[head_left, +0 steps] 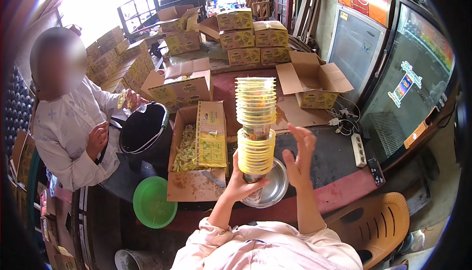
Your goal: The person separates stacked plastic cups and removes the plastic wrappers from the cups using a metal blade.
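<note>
My left hand (243, 184) is wrapped round the lower end of a tall stack of plastic cups (256, 154) with yellow rims. The stack stands roughly upright, in two nested groups with a printed cup wall showing between them. To the right of it, my right hand (300, 157) is raised with its fingers apart, touching nothing that I can see. Below the stack a round metal bowl (279, 186) sits on the dark table, partly hidden by my left hand and the cups. An open carton (189, 184) with small yellow wrappers or sachets inside lies to the left.
A person (73, 122) at the left holds a small packet over a black bucket (145, 130). Nearby are a green basin (155, 202), an open empty carton (314, 80), stacked cartons (246, 39), a power strip (359, 149) with cables, glass-door fridges (356, 39) and a brown plastic chair (378, 225).
</note>
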Tool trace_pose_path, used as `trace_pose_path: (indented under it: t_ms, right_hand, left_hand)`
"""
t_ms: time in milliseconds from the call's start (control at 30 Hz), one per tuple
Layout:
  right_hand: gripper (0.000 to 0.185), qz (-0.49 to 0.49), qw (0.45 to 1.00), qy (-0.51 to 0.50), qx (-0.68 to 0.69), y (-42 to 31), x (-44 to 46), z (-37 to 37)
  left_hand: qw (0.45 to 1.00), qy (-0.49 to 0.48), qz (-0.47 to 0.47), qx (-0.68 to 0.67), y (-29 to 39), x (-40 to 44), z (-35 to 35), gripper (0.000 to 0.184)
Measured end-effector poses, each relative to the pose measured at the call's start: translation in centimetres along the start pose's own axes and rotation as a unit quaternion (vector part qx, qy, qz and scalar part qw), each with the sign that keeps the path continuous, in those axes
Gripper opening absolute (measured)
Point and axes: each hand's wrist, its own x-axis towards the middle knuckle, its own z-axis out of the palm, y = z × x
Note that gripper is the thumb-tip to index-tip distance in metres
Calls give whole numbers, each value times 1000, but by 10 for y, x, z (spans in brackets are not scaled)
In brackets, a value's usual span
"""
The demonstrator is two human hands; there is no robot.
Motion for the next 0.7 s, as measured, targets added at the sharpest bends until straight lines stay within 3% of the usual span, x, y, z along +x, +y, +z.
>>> trace_pose_path:
  t_ms: [67,167,700]
  right_hand:
    - [42,-61,990,46,-118,-23,16,-16]
    - [38,-150,969,69,-186,-39,28,-20]
    - [40,-157,967,83,-180,-44,28,1]
  left_hand:
    - [1000,9,-7,-9,9,-2,3,92]
    - [1000,1,-12,-3,12,-3,3,92]
    - [1000,-14,-17,-13,12,-11,8,92]
